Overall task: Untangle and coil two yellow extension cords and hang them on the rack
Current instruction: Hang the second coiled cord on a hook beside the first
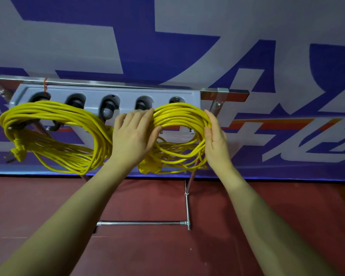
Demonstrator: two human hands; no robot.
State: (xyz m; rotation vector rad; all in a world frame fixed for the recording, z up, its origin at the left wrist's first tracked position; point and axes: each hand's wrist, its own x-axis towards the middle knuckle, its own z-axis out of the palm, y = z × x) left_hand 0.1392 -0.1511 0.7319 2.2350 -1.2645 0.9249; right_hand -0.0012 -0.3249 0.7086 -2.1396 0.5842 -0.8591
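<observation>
- Both of my hands are on the right-hand coiled cord [179, 116]: my left hand [134, 134] lies over its left side with fingers curled across the top strands and thumb pressed on the bundle, while my right hand [215, 136] cups its right edge with fingers nearly straight, palm against the loops.
- That coil hangs at the right end of the grey hook rack [126, 98], its lower loops sagging loosely, with a yellow plug end [147, 168] dangling below my left wrist.
- On the rack's left end I see the other yellow cord [48, 124] draped over hooks, its loops falling wide and its plug [17, 151] hanging at the far left.
- Behind the rack runs a metal bar [112, 83], part of a frame standing on the red floor [48, 200].
- A blue and white banner [167, 36] fills the background.
</observation>
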